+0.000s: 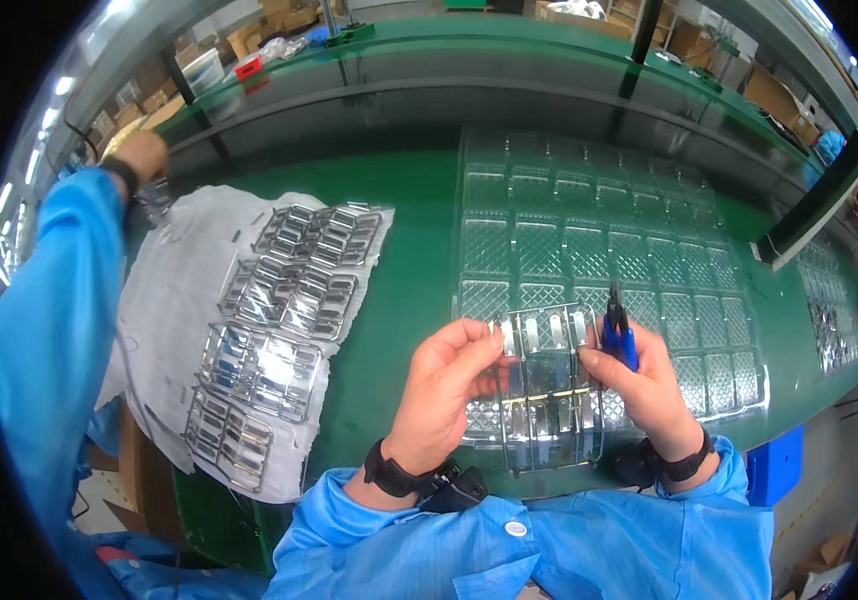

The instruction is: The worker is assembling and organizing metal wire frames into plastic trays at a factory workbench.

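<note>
A rectangular frame of small shiny metal strips (550, 410) is held up in front of me, tilted toward me. My left hand (441, 383) pinches its left side between thumb and fingers. At the opposite side, my right hand (652, 392) has its thumb against the frame. That same hand also has blue-handled nippers (622, 342) tucked in its fingers, with the dark jaws pointing up and away. Behind the frame lies a clear plastic blister tray (564, 245) with rows of rectangular pockets.
More metal frames (259, 370) lie in stacks on a white sheet (177, 270) at the left of the green table (411, 250). A co-worker's arm (59, 270) reaches over at far left. A dark post (814, 195) rises at right, near more metal parts (834, 315). A blue bin (776, 468) stands below.
</note>
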